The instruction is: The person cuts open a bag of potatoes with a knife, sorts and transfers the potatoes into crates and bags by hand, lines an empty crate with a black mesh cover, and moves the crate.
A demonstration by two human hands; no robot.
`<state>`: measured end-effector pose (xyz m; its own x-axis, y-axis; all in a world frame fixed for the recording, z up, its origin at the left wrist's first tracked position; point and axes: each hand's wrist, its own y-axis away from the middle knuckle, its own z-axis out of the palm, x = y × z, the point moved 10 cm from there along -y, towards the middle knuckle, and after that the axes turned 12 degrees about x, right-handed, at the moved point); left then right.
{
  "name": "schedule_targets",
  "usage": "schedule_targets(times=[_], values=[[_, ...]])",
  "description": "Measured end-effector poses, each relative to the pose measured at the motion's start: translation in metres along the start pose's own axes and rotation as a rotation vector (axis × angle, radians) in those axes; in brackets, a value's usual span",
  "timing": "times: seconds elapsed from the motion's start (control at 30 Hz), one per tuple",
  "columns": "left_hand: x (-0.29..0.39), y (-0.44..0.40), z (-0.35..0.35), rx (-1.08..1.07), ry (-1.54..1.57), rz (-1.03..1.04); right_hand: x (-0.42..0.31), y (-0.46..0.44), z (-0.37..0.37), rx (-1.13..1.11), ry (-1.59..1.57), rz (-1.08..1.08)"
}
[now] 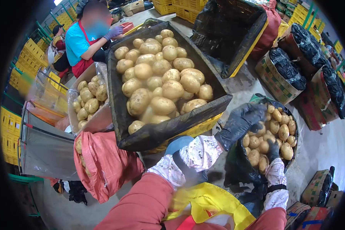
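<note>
My left hand [241,123], in a dark glove, reaches over the near left rim of a round container [239,155] lined with black plastic. Its fingers stretch out to the right, slightly blurred, and no potato shows in them. Inside the container lie many pale brown potatoes [283,132]. My right hand [273,150], also dark-gloved, rests on these potatoes near the front, fingertips apart and partly hidden among them. To the left stands a large crate [163,140] with a dark lining, heaped with bigger potatoes [172,89].
A box [104,71] of potatoes and a red mesh sack [103,165] stand left of the crate. Behind them sits a co-worker [80,42] in blue. A dark-lined crate [230,34] tilts at the back. Cartons [278,76] with black plastic line the right.
</note>
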<state>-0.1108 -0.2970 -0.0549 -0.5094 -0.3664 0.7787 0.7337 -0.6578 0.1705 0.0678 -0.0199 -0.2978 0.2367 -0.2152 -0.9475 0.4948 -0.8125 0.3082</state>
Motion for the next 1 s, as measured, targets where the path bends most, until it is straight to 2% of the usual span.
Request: schedule_targets(times=[0.03, 0.07, 0.13, 0.2, 0.27, 0.3, 0.33, 0.37, 0.43, 0.47, 0.5, 0.53, 0.57, 0.6, 0.67, 0.7, 0.73, 0.8, 0.83, 0.93, 0.97, 1.0], values=[[-0.011, 0.001, 0.006, -0.072, -0.021, 0.015, -0.004, 0.010, 0.003, -0.023, -0.146, 0.054], [-0.023, 0.002, 0.010, -0.149, -0.042, 0.026, -0.039, 0.027, 0.021, -0.267, -0.024, -0.223], [-0.050, -0.002, 0.012, -0.242, -0.158, -0.035, -0.092, 0.076, 0.054, -0.328, -0.268, -0.080], [-0.051, 0.006, 0.017, -0.257, -0.514, 0.197, -0.145, 0.139, 0.087, -0.375, -0.500, 0.060], [-0.083, 0.011, 0.007, -0.218, -0.475, -0.139, -0.190, 0.200, 0.119, -0.404, -0.668, 0.184], [-0.088, 0.018, 0.015, -0.266, -0.479, -0.165, -0.204, 0.219, 0.131, -0.393, -0.740, 0.259], [-0.095, 0.026, 0.018, -0.250, -0.300, -0.326, -0.199, 0.198, 0.117, -0.419, -0.719, 0.029], [-0.101, 0.034, 0.022, -0.216, -0.123, -0.481, -0.175, 0.189, 0.106, -0.415, -0.764, 0.031], [-0.106, 0.041, 0.034, -0.230, -0.068, -0.502, -0.164, 0.195, 0.104, -0.406, -0.821, 0.038], [-0.107, 0.043, 0.037, -0.230, -0.002, -0.510, -0.169, 0.199, 0.097, -0.336, -0.438, -0.248], [-0.113, 0.045, 0.034, -0.228, 0.021, -0.601, -0.173, 0.202, 0.097, -0.302, -0.243, -0.384], [-0.114, 0.045, 0.034, -0.228, 0.014, -0.603, -0.177, 0.207, 0.096, -0.252, -0.051, -0.517], [-0.108, 0.041, 0.034, -0.200, 0.055, -0.538, -0.179, 0.208, 0.096, -0.234, -0.098, -0.514], [-0.100, 0.039, 0.034, -0.171, 0.095, -0.478, -0.165, 0.197, 0.094, -0.254, -0.197, -0.413], [-0.094, 0.041, 0.032, -0.120, 0.104, -0.542, -0.137, 0.175, 0.088, -0.268, -0.403, -0.208], [-0.094, 0.041, 0.028, -0.074, 0.127, -0.590, -0.152, 0.181, 0.090, -0.289, -0.430, -0.201], [-0.095, 0.039, 0.024, -0.070, 0.125, -0.593, -0.162, 0.182, 0.088, -0.281, -0.237, -0.394], [-0.087, 0.030, 0.016, -0.090, 0.109, -0.472, -0.184, 0.192, 0.085, -0.167, 0.143, -0.783], [-0.084, 0.029, 0.016, -0.090, 0.132, -0.456, -0.177, 0.181, 0.081, -0.224, -0.137, -0.504], [-0.070, 0.024, 0.014, -0.088, 0.132, -0.386, -0.203, 0.201, 0.079, -0.191, -0.083, -0.548], [-0.068, 0.025, 0.012, -0.095, 0.130, -0.394, -0.203, 0.198, 0.072, -0.068, 0.098, -0.704], [-0.059, 0.025, 0.010, -0.084, 0.271, -0.375, -0.212, 0.203, 0.072, -0.022, 0.196, -0.808]])
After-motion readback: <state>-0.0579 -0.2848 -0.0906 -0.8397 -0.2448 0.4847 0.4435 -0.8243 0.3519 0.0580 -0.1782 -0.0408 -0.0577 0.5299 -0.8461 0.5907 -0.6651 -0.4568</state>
